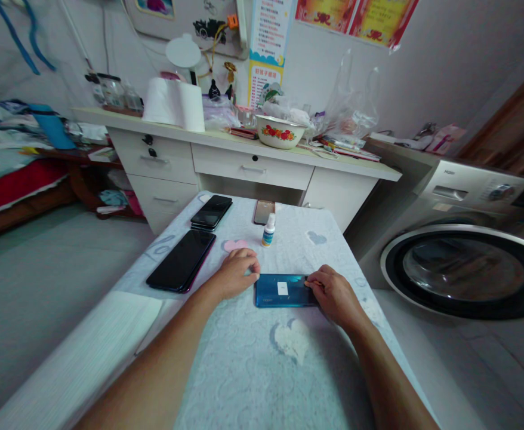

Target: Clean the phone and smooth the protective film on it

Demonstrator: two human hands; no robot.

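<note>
A blue smartphone (268, 297) lies back side up on the cloth-covered table, with a small white label (282, 288) on its back. At its upper left corner is my left hand (239, 273), fingers curled and the tips of thumb and forefinger closed at the phone's edge. My right hand (333, 294) rests over the phone's right end, its fingers pinched together against the back. Whatever may be between those fingertips is too small to make out. Beyond the phone stands a small white spray bottle (268, 232).
Dark phones lie at the left: one large black phone (182, 260) and a stack of phones (212, 211) behind it. A brownish phone (264, 211) lies at the far edge. Past the table stand a white desk (253, 168) and, at right, a washing machine (423, 197).
</note>
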